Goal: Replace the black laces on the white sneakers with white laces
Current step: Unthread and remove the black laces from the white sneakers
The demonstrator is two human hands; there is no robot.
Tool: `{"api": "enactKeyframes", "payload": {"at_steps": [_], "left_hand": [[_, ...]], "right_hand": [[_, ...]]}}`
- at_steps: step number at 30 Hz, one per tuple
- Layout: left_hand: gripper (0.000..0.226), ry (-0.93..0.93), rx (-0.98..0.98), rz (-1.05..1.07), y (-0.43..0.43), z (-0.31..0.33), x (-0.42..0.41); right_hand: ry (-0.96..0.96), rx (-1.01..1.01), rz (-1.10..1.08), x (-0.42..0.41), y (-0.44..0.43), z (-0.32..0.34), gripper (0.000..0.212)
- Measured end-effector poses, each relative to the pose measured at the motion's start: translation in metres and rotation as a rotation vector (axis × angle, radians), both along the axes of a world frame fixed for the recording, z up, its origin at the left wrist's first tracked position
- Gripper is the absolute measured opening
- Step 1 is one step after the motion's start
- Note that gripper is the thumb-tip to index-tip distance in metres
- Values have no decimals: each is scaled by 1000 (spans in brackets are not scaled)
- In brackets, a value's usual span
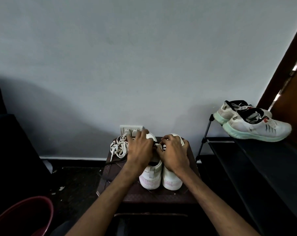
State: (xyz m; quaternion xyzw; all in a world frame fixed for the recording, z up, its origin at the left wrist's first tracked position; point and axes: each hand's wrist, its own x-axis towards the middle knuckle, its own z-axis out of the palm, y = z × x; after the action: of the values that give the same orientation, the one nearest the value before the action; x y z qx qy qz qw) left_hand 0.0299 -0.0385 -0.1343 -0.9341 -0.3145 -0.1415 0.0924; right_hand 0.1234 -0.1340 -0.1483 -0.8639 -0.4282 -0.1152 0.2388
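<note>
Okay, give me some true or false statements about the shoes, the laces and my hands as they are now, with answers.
1. The white laces lie on the stool, left of the white sneakers. True.
2. The right hand pinches a black lace between the two sneakers. True.
3. The white sneakers stand on the black rack. False: they stand on the stool; the rack holds another pair.
4. The white sneakers' toes point toward the person. False: the heels do.
5. The left hand hangs off the stool. False: it rests on the left sneaker.
</note>
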Motion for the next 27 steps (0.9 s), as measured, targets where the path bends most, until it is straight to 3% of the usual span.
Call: {"api": "enactKeyframes", "payload": {"at_steps": [3,6,9,12,14,16,20,23,27], "left_hand": [[26,-13,27,-53,2,0,3],[16,-323,-112,-102,11,3,-12],[8,-772,-301,-27,26,10,-39],[11,-936,-366,51,42,22,-61],[14,-869,-388,70,49,21,-70],[19,-661,-389,116,46,17,-72],[34,-331,-143,52,18,11,-44],[30,-107,-44,-11,4,6,-14],[25,-114,1,-39,2,3,-3]], "right_hand": [[-12,-24,-11,-1,-2,3,28],[-14,-73,-27,-2,-4,6,33],[11,-109,-64,-3,-4,8,39],[22,-147,-79,-4,-3,9,43],[21,-151,-66,-3,-3,9,42],[23,-140,-54,-3,-3,8,41],[24,-115,-17,-3,-2,8,37],[18,-110,-16,-4,-3,8,34],[-1,-110,-17,-3,-3,7,34]]}}
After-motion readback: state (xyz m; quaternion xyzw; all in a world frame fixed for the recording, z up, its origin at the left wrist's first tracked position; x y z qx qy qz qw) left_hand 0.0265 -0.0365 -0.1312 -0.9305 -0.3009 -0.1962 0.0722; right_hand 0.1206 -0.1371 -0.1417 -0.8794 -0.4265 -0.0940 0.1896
